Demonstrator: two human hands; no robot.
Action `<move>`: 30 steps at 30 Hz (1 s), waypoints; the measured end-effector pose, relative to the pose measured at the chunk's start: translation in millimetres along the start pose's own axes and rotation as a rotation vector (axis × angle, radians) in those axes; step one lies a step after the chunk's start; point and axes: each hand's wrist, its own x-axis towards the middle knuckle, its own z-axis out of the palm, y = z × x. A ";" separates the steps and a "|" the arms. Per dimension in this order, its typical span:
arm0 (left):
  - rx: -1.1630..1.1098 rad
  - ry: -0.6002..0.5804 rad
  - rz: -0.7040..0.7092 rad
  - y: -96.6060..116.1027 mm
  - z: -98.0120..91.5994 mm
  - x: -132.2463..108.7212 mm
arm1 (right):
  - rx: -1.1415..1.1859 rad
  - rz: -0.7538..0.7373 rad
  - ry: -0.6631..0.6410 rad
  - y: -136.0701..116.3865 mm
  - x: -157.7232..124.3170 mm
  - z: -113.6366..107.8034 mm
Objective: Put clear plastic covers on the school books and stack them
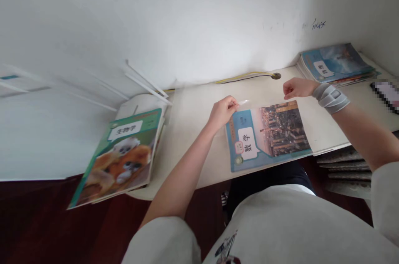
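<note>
1. Left hand (222, 112): thumb and fingers pinched firmly on a clear plastic strip (243, 102), just above the top edge of the book below.
2. Right hand (297, 88): fingers curled inward, just beyond the book's far corner. Whether anything sits between the fingers, impossible to tell. Around the wrist, a gray wrist brace (330, 98).
3. Maths textbook (268, 136): flat on the desk near the front edge, between both hands, with a city photo on the cover.
4. Desk (199, 114): pale top, set against the wall, with a round cable hole (276, 75) near the back and a yellow and black cable (243, 77) running along the wall.
5. Biology book (116, 160): orange monkeys on the cover, tilted over the left end of the desk, partly hanging past the edge.
6. Stack of books (335, 63): in the far right corner of the desk, beside a pixelated patch (386, 95) at the picture's edge.
7. Wall (156, 18): white and scuffed, with blue pen scribble (318, 25); thin white rods (146, 83) at the left.
8. Floor (40, 222): dark reddish brown, under the desk; more books on a low shelf (346, 168) at the lower right.
</note>
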 end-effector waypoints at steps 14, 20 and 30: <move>0.532 -0.159 0.338 69.1 76.1 -142.4 | -0.314 -0.297 0.514 -108.4 -100.1 146.4; 0.537 -0.293 0.244 59.0 82.7 -127.0 | -0.278 -0.263 0.411 -111.2 -84.7 180.3; 0.525 -0.272 0.135 27.3 58.7 -67.9 | -0.338 -0.260 0.347 -64.7 -46.3 143.5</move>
